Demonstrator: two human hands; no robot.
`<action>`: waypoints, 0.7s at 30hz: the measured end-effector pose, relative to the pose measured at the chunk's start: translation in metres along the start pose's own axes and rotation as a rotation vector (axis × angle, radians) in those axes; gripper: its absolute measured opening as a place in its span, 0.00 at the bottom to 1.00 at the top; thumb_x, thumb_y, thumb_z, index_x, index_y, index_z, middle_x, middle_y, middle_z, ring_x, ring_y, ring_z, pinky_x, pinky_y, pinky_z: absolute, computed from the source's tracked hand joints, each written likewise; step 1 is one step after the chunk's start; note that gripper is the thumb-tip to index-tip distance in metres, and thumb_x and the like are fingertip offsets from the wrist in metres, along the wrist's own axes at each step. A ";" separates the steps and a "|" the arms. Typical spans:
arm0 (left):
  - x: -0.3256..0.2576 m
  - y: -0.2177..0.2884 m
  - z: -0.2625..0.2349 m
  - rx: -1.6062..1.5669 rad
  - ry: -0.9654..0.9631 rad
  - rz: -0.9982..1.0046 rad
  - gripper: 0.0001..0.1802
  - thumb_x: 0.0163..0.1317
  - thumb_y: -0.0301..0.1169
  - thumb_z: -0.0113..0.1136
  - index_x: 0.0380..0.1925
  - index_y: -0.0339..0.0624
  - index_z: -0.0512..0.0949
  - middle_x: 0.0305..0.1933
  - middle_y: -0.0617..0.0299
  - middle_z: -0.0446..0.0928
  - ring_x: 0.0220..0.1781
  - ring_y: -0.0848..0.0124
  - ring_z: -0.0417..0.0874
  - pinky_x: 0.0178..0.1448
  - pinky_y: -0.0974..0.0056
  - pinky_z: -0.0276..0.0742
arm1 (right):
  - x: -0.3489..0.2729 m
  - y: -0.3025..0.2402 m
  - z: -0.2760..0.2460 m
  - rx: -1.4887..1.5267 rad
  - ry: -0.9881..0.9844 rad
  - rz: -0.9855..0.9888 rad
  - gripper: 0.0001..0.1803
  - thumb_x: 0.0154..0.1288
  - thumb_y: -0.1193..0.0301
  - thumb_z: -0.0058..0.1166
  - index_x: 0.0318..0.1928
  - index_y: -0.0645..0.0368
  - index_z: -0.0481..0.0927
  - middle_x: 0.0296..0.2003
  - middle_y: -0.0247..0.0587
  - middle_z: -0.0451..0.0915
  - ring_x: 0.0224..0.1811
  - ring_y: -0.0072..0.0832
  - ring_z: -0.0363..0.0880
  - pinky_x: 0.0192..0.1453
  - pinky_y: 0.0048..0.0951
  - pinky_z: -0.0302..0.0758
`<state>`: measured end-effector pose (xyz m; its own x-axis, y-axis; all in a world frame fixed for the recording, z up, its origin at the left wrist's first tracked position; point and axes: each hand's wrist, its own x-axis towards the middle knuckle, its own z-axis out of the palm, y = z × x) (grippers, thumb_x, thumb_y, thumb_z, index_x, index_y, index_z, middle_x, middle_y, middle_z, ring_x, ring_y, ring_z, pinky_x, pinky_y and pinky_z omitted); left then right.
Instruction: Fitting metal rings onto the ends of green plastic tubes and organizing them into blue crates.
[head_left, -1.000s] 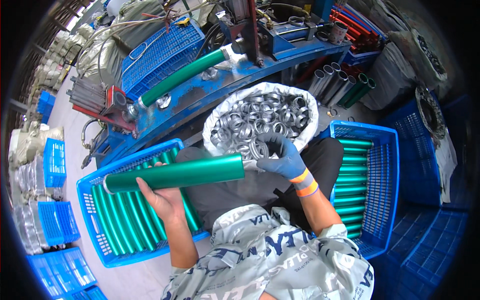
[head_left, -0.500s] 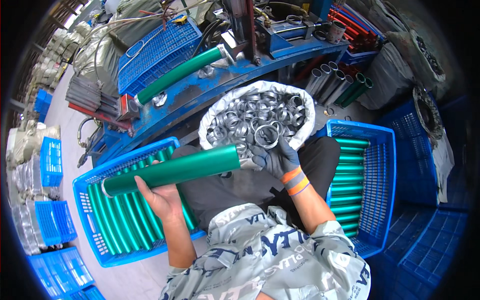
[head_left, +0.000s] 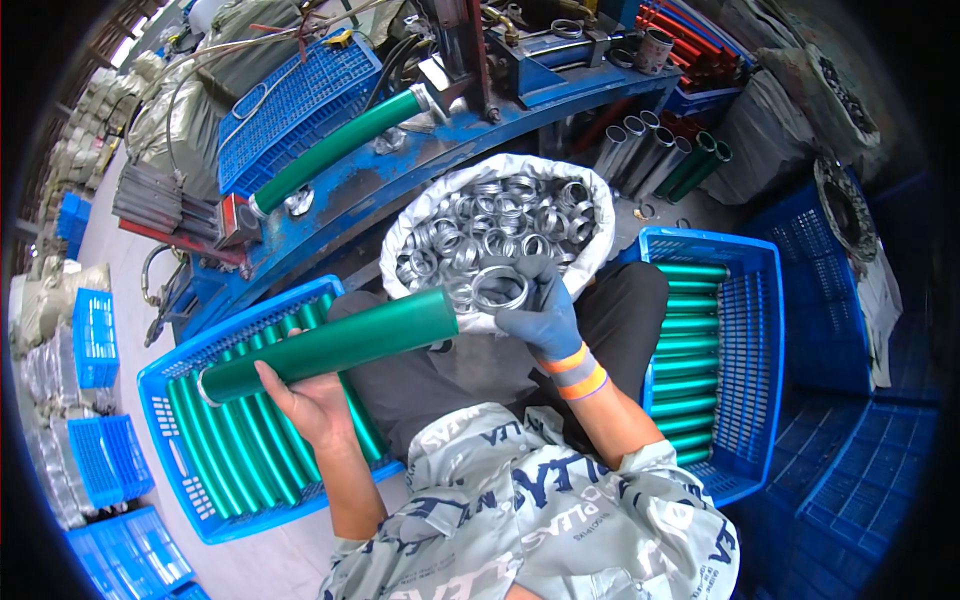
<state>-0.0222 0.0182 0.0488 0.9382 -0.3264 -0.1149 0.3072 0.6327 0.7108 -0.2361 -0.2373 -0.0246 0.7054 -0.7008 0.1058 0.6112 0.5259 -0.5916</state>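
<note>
My bare left hand [head_left: 312, 400] is closed round a green metal tube [head_left: 335, 345] from below. The tube lies nearly level over my lap, its right end slightly raised, with a silver ring at its left end. In my right hand [head_left: 545, 312], in a grey glove with an orange-striped cuff, is a silver metal ring [head_left: 500, 288] gripped between thumb and fingers. That ring is just right of the tube's right end, apart from it. Beneath and beyond it, a white sack [head_left: 398, 245] with a rolled rim holds many loose silver rings [head_left: 490, 215].
Blue crates of green tubes stand left [head_left: 160, 420] and right [head_left: 765, 380] of me. Ahead runs a blue metal bench [head_left: 340, 195] carrying another green tube [head_left: 340, 150]. Upright silver and green tubes [head_left: 665, 160] stand on the floor behind the sack, right of centre.
My right hand has lowered from over the sack and brought the ring nearer the tube's right end. The left hand keeps hold of the tube; the whole view has shifted slightly.
</note>
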 end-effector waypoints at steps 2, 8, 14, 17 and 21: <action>0.000 -0.002 -0.002 0.003 0.002 -0.002 0.27 0.84 0.57 0.64 0.64 0.47 0.82 0.65 0.52 0.88 0.68 0.55 0.89 0.76 0.38 0.84 | -0.001 0.004 0.003 -0.219 -0.033 -0.104 0.43 0.54 0.88 0.81 0.67 0.52 0.72 0.75 0.58 0.78 0.73 0.35 0.83 0.80 0.42 0.82; 0.001 -0.001 -0.010 0.004 -0.027 -0.002 0.28 0.85 0.57 0.63 0.65 0.46 0.82 0.66 0.51 0.87 0.69 0.55 0.88 0.76 0.39 0.84 | -0.004 -0.002 0.023 -0.365 0.002 -0.194 0.43 0.55 0.86 0.83 0.67 0.56 0.73 0.77 0.61 0.76 0.79 0.41 0.78 0.85 0.44 0.76; 0.000 -0.002 -0.006 0.033 0.027 0.011 0.32 0.85 0.60 0.61 0.67 0.42 0.79 0.65 0.52 0.84 0.69 0.57 0.85 0.78 0.41 0.80 | -0.005 -0.006 0.032 -0.541 -0.086 -0.418 0.42 0.56 0.85 0.85 0.67 0.57 0.73 0.78 0.65 0.75 0.87 0.50 0.69 0.88 0.50 0.70; 0.000 0.000 -0.009 0.026 0.031 0.011 0.32 0.85 0.60 0.61 0.67 0.43 0.79 0.65 0.52 0.84 0.69 0.57 0.85 0.78 0.41 0.80 | -0.004 -0.007 0.039 -0.566 -0.069 -0.454 0.41 0.56 0.87 0.83 0.67 0.57 0.72 0.76 0.63 0.77 0.81 0.47 0.77 0.85 0.49 0.76; 0.000 -0.006 -0.012 0.025 0.027 -0.002 0.31 0.85 0.60 0.61 0.67 0.44 0.79 0.66 0.52 0.85 0.70 0.57 0.86 0.78 0.42 0.80 | -0.004 0.001 0.017 -0.200 0.132 -0.035 0.35 0.66 0.84 0.74 0.69 0.59 0.71 0.65 0.56 0.86 0.64 0.37 0.90 0.72 0.43 0.87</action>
<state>-0.0223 0.0233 0.0361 0.9418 -0.3079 -0.1349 0.3050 0.6142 0.7278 -0.2322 -0.2262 -0.0124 0.6240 -0.7808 0.0320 0.5419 0.4029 -0.7376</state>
